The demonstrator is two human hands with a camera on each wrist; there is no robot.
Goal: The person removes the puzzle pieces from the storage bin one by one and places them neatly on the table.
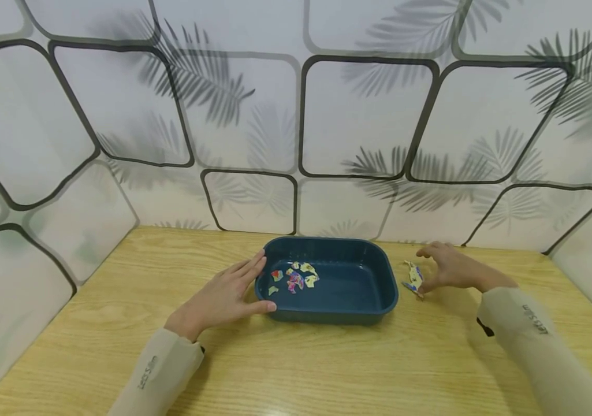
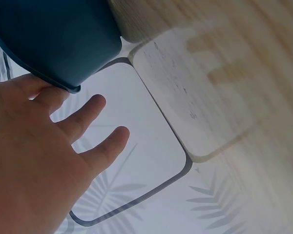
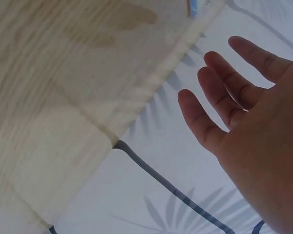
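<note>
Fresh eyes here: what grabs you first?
The dark blue tray on the wooden table, colourful scraps in its left part. The left hand touches its left end; the right hand is at more scraps on the right. Behind stands a boldly outlined, leaf-printed wall.
</note>
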